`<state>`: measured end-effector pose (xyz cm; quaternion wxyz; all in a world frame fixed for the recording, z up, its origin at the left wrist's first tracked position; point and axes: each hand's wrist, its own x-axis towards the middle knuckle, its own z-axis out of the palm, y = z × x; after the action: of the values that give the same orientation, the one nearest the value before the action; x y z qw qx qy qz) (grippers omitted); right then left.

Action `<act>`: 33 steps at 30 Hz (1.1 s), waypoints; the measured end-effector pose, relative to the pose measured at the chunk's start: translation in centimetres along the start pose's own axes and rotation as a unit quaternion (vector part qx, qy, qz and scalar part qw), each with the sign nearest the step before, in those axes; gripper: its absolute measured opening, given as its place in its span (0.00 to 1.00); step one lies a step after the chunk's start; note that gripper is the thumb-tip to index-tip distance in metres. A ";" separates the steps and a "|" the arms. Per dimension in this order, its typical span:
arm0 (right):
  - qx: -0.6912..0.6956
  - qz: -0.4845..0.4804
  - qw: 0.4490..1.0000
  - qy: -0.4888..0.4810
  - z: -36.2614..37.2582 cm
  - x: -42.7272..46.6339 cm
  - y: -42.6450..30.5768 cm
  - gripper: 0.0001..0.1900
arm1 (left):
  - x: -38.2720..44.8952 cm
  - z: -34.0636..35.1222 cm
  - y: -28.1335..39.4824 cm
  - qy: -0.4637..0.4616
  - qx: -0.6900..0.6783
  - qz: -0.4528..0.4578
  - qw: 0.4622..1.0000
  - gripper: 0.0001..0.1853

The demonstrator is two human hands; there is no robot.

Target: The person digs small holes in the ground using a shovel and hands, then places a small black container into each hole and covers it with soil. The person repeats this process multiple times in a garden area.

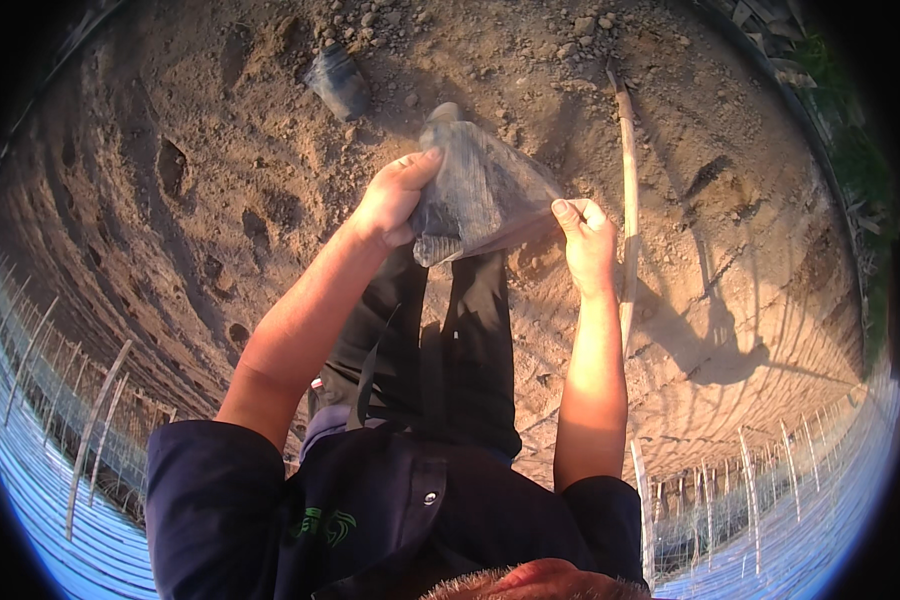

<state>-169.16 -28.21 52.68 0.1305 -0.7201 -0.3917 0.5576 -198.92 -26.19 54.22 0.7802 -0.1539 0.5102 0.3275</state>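
A crumpled, see-through plastic sheet or bag is stretched between my two hands in front of my legs. My left hand grips its bunched side, thumb on top. Between thumb and fingers, my right hand pinches the far corner of the plastic. Folded layers with fine ridges show through it; what they are I cannot tell. Past the plastic, a dark, dusty plastic-looking bundle lies on the soil.
A long wooden handle lies on the soil just right of my right hand. Small holes dot the dry ground at left. Wooden stakes with netting stand at lower left and lower right. Green plants grow along the right edge.
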 end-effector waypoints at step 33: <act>0.444 0.154 0.871 -0.143 -0.7 0.7 3.5 0.07 | 5.8 -18.3 4.3 0.124 0.456 0.139 0.870 0.45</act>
<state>-167.04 -29.82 50.26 0.2916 -0.5500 -0.0016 0.7826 -212.98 -31.42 41.56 0.6401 0.2520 0.7118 0.1418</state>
